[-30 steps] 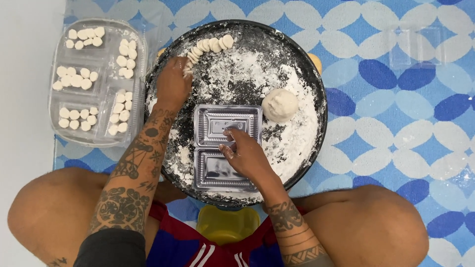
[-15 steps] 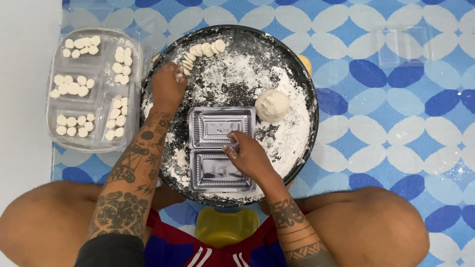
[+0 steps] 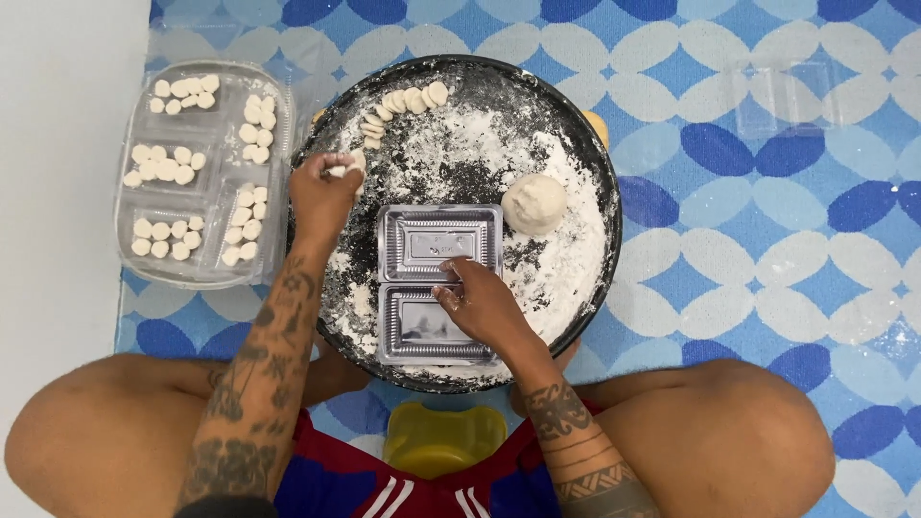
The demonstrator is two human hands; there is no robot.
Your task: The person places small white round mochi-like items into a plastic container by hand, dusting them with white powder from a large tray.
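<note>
My left hand (image 3: 324,197) hovers over the left side of a round dark tray (image 3: 602,163) dusted with flour, fingers pinched on small white dough pieces (image 3: 347,167). A curved row of cut dough pieces (image 3: 408,101) lies at the tray's far rim. An open clear plastic container (image 3: 436,235) sits in the tray's middle, both halves empty. My right hand (image 3: 480,305) rests on it, fingertips curled at the ridge between the halves. A dough ball (image 3: 534,203) sits to the container's right.
A clear compartment box (image 3: 278,206) filled with several dough pieces stands left of the tray on the blue patterned mat. Another clear, empty box (image 3: 787,96) lies at the far right. A yellow tub (image 3: 443,436) sits between my knees.
My left hand has drawn back slightly from the row of dough pieces toward the tray's left rim, holding pieces. My right hand stays on the container.
</note>
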